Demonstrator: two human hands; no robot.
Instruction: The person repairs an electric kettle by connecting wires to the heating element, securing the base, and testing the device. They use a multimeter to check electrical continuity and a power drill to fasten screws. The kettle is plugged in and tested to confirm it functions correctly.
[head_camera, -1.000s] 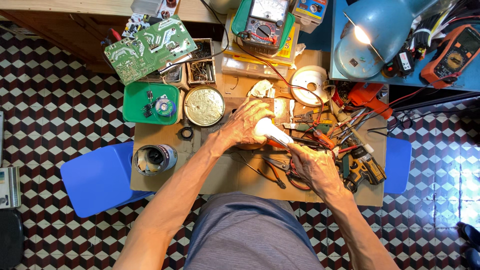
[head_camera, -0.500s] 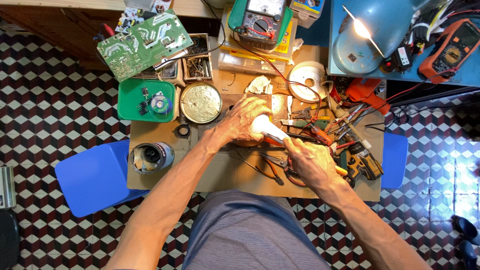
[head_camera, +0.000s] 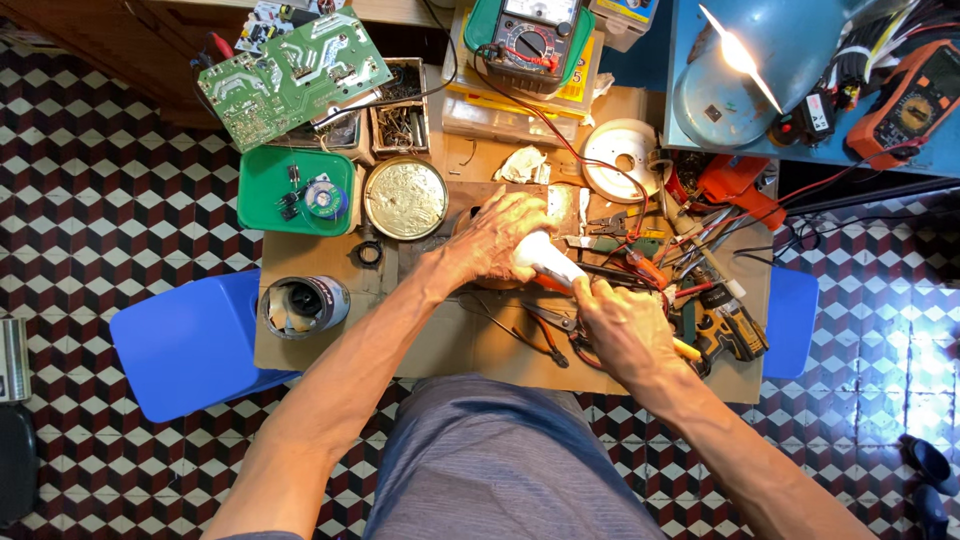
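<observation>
My left hand (head_camera: 497, 238) wraps over the round white dome of a light bulb (head_camera: 543, 259) above the middle of the cardboard-covered work table (head_camera: 320, 258). My right hand (head_camera: 618, 328) grips the bulb's narrow base end from the near side. An orange-handled tool (head_camera: 549, 285) lies just under the bulb; whether a hand touches it cannot be told. Pliers (head_camera: 545, 333) lie on the table beside my right hand.
A green circuit board (head_camera: 292, 75), a green tray (head_camera: 295, 190), a round brass lid (head_camera: 405, 198), an open tin can (head_camera: 304, 305), a green multimeter (head_camera: 530, 35), a lit blue desk lamp (head_camera: 750, 65), a heap of hand tools (head_camera: 690, 270) and a blue stool (head_camera: 190, 345) surround the hands.
The view has shifted slightly. Both hands stay on the bulb, and my right hand has closed in tighter on its base end.
</observation>
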